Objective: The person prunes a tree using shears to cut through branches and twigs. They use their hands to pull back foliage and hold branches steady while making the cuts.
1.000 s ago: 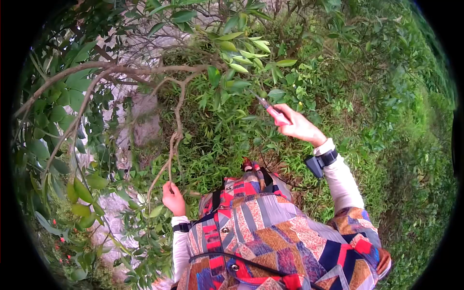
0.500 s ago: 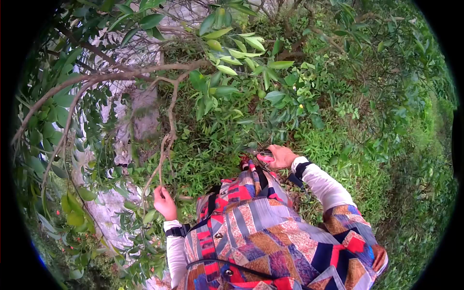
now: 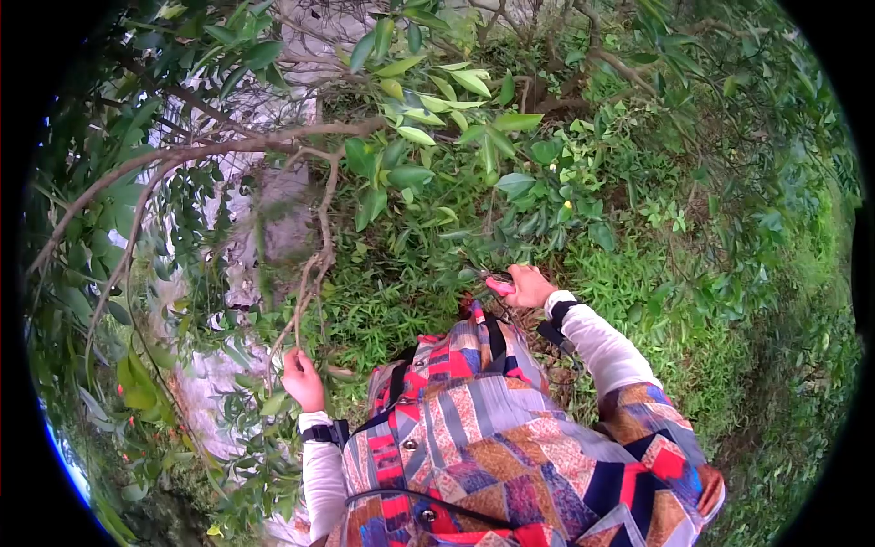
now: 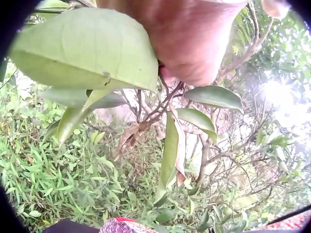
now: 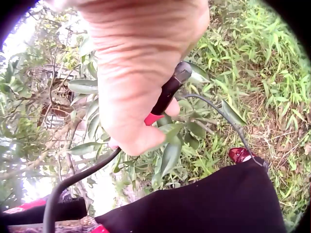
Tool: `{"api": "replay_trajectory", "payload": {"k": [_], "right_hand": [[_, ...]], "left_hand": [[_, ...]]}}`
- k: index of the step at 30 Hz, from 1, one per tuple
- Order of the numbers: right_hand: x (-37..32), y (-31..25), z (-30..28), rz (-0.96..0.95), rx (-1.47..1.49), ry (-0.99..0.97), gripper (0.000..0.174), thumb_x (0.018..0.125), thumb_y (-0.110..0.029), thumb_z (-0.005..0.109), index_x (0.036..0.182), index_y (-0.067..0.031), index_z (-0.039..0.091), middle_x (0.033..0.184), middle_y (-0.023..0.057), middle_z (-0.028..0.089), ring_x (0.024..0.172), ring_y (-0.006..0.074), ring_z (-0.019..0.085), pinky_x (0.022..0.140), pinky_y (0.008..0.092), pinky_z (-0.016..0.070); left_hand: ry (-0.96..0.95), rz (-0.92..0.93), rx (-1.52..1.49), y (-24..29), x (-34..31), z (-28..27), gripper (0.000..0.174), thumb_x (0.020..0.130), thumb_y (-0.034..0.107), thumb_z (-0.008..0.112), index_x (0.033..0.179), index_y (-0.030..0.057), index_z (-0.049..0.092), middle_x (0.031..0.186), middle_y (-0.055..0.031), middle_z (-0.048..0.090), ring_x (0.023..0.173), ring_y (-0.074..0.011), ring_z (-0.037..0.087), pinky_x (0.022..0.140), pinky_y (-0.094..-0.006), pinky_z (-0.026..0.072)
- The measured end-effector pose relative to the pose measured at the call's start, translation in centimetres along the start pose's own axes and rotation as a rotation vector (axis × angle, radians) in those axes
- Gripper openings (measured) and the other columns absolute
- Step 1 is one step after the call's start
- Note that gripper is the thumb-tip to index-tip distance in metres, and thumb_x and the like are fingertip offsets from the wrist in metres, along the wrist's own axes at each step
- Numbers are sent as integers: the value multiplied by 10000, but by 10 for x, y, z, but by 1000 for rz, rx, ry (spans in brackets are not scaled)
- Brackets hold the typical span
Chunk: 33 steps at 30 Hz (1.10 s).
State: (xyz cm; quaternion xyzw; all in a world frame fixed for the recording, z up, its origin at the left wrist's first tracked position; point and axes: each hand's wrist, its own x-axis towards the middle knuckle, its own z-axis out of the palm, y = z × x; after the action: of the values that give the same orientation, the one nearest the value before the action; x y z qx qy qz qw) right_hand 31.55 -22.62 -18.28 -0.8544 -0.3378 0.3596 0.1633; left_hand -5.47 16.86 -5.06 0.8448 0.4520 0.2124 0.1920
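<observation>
My left hand (image 3: 303,381) pinches the lower end of a thin brown branch (image 3: 299,319) that hangs from a thicker bough. In the left wrist view that hand (image 4: 189,41) covers the spot where it grips; a broad green leaf (image 4: 92,51) and a curled dry leaf (image 4: 179,145) hang close by. My right hand (image 3: 532,287) holds pruning shears with pinkish-red handles (image 3: 499,286), low in front of the body. In the right wrist view its fingers wrap the shears' black and red handle (image 5: 167,94), and the blades are hidden behind the hand.
A thick bough (image 3: 228,144) arches across the upper left. Leafy twigs (image 3: 428,109) hang ahead. A black cord (image 5: 73,177) runs by the right hand. Green undergrowth (image 3: 629,273) covers the ground, with a red shoe (image 5: 240,154) on it.
My right hand has come down and back toward the body with the shears. The left hand keeps its hold on the branch and shows slightly further left.
</observation>
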Motion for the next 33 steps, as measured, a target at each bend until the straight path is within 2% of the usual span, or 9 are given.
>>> {"api": "replay_trajectory", "payload": {"k": [2,5,12,16,20,22,28,30,33], "right_hand": [[12,-8,7,-57,31,14,694,752,-445,714,1236,35,577,1196,298,661,1196,449,612,1123,478,402],[32,-19,23,56,260,-8,716,764,-423,728,1305,19,568,1207,295,682,1178,450,637,1083,489,436],[43,-27,33,-12,241,44,677,778,-412,735,1278,15,573,1159,305,689,1093,465,669,971,492,525],[35,-34,32,4,354,33,675,764,-400,746,1266,17,573,1167,301,687,1096,464,668,967,489,526],[35,-30,30,-141,278,140,691,747,-380,761,1264,28,552,1116,299,694,1069,458,676,945,476,527],[17,-46,14,-56,391,39,715,741,-374,758,1289,26,536,1122,303,686,1077,455,671,949,472,521],[-26,-79,-1,-237,386,-33,747,751,-389,714,1337,25,504,1150,303,672,1072,455,664,955,471,515],[-37,-94,-8,-203,349,-143,745,746,-373,713,1338,27,500,1148,304,671,1066,455,663,948,470,515],[-46,-109,-12,-176,314,-127,750,746,-363,713,1345,37,501,1145,310,675,1068,463,663,935,478,516]], "left_hand": [[-12,-17,30,0,1,-2,193,1010,153,636,1092,-8,703,695,-128,662,586,-195,604,586,-363,502],[-1,-14,15,-1,1,-1,194,1006,156,638,1095,3,718,757,-163,711,619,-233,665,606,-383,523],[23,11,-6,-3,0,0,192,1011,159,638,1096,7,720,770,-148,711,599,-236,638,585,-382,505],[40,51,-17,-7,1,-1,191,1011,161,638,1090,7,719,767,-148,713,601,-242,647,586,-389,511],[48,76,22,-9,7,1,183,1010,161,640,1077,9,715,771,-154,717,618,-249,670,596,-397,524],[36,90,28,-10,3,0,180,1009,159,641,1075,9,715,774,-157,719,626,-251,678,601,-398,529],[13,36,-38,-8,4,3,172,1008,149,645,1083,13,718,758,-160,714,617,-251,675,596,-396,527],[50,63,-66,-9,4,6,166,1007,145,645,1077,16,722,760,-161,715,614,-248,673,597,-391,528],[9,36,-78,-7,5,3,169,1002,144,649,1073,10,725,783,-171,726,639,-262,692,615,-399,541]]}}
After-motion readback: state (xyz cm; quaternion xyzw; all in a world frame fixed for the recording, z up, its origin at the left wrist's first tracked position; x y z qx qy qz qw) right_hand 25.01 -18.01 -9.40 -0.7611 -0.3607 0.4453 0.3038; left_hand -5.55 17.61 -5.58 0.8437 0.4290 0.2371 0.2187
